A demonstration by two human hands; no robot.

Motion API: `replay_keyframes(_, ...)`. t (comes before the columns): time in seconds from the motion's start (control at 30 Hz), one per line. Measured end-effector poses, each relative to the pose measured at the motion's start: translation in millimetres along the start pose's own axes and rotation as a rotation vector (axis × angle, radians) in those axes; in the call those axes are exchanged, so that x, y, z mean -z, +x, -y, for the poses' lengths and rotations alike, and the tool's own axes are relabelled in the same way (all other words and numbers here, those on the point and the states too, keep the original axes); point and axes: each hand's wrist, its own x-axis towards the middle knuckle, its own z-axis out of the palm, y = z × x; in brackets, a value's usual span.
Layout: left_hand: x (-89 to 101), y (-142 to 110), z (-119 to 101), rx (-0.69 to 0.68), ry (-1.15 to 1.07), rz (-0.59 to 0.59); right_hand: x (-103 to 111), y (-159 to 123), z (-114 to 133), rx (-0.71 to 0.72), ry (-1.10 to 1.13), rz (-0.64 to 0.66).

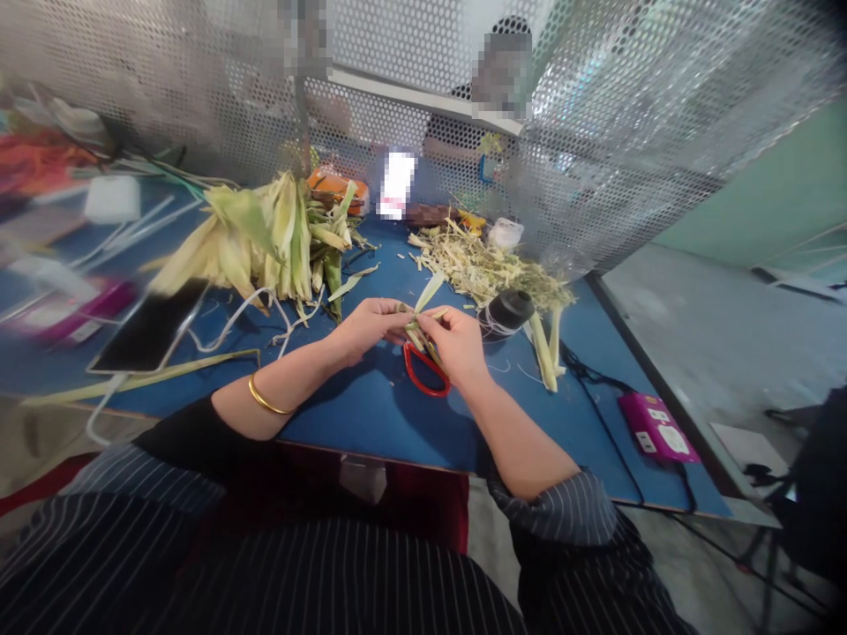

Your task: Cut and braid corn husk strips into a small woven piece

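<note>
Over the middle of the blue table, my left hand [374, 326] and my right hand [455, 342] meet, fingers closed on pale green strips of corn husk [427, 295]. One strip points up and away between the fingertips. Red-handled scissors [427, 379] show just below the hands; their blades are hidden under the husk and fingers. I cannot tell whether a finger touches them. Right of my right hand is a spool of black thread [506, 313] with pale thread looped around it. A few husk pieces [546, 348] lie past the spool.
A large bundle of corn husks [265, 234] lies at back left, shredded scraps [483, 265] at back right. A phone [152, 326] with a white cable is on the left. A lit phone [397, 185] stands behind. A purple power strip [658, 428] sits at right. Perforated screens [410, 128] border the back.
</note>
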Motion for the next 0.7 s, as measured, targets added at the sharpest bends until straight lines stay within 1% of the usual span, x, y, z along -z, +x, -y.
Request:
replay_keyframes(0.07, 0.4, 0, 2, -0.015, 0.018, 0.047, 0, 3, -1, -0.113, 0.121, 0.036)
replay_keyframes(0.13, 0.0, -1, 3, -0.033, 0.019, 0.071, 0, 4, -1, -0.175, 0.213, 0.053)
replay_keyframes(0.17, -0.3, -1, 4, -0.037, 0.01, 0.063, 0, 4, 0, -0.19, 0.248, 0.068)
replay_keyframes(0.23, -0.5, 0, 5, -0.03, -0.02, 0.013, -2, 3, 1, -0.201, 0.299, 0.096)
replay_keyframes(0.3, 0.5, 1, 5, -0.019, -0.059, -0.065, -3, 3, 2, -0.201, 0.321, 0.106)
replay_keyframes(0.4, 4.2, 5, 3, 0.013, -0.173, -0.19, -3, 4, 0, -0.167, 0.266, 0.096)
replay_keyframes(0.43, 5.5, 6, 1, 0.035, -0.223, -0.217, -2, 4, -1, -0.117, 0.21, 0.104)
replay_keyframes(0.47, 6.7, 6, -1, 0.06, -0.274, -0.237, -1, 4, -2, -0.034, 0.13, 0.112)
replay_keyframes(0.53, 8.3, 7, -3, 0.128, -0.366, -0.266, 3, 3, -2, 0.205, -0.105, 0.116)
replay_keyframes(0.63, 8.7, 8, -5, 0.225, -0.45, -0.298, 8, 3, -2, 0.604, -0.538, 0.094)
replay_keyframes(0.7, 8.1, 7, -4, 0.278, -0.49, -0.286, 12, 4, -2, 0.801, -0.771, 0.093)
